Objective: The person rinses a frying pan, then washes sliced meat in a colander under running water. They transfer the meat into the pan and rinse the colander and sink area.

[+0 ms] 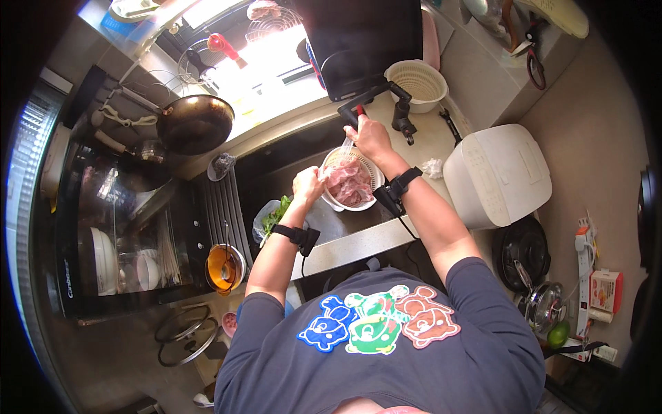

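Raw pink meat point(349, 182) lies in a clear plastic bag point(347, 148) inside a white colander point(380, 176) over the sink area. My right hand point(371, 137), at the colander's far side, pinches the gathered upper end of the bag. My left hand point(308, 185) is closed at the colander's left rim, with what looks like the bag's edge in its fingers. Its fingertips are partly hidden. Just beyond my right fingers is a small red piece point(360, 109), perhaps a tap handle. Leafy greens point(276, 213) sit in a bag beside my left forearm.
A black screen point(367, 46) on a jointed arm point(401, 111) hangs beyond my right hand. A second colander point(421, 83) and a white countertop appliance point(499, 176) stand to the right. On the left are a ridged drain rack point(222, 207), an orange bowl point(225, 266) and a wok point(195, 124).
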The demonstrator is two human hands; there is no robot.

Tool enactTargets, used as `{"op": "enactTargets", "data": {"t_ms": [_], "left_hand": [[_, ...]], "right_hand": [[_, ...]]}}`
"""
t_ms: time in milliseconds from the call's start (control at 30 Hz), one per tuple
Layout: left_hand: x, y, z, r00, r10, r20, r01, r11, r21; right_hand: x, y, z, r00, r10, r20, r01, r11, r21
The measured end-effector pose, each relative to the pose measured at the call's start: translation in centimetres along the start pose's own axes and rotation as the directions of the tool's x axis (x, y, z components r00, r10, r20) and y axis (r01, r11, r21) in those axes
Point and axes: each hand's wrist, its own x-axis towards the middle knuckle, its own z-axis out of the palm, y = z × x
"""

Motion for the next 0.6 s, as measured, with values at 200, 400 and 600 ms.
{"op": "enactTargets", "data": {"t_ms": [200,400,600], "left_hand": [[0.5,1.1,0.3,0.999,0.042,0.004,-0.041,0.999,-0.031],[1.6,2.3,0.6,0.996,0.083,0.026,-0.085,0.992,0.09],[2.5,3.1,1.1,0.996,0.077,0.04,-0.082,0.986,0.147]], "right_hand": [[-0.2,0.3,0.1,1.0,-0.016,-0.015,0.016,1.0,0.021],[-0.1,0.0,-0.1,1.0,0.024,0.003,-0.024,1.0,-0.012],[-0.1,0.0,-0.5,1.0,0.026,0.016,-0.026,1.0,0.01]]}}
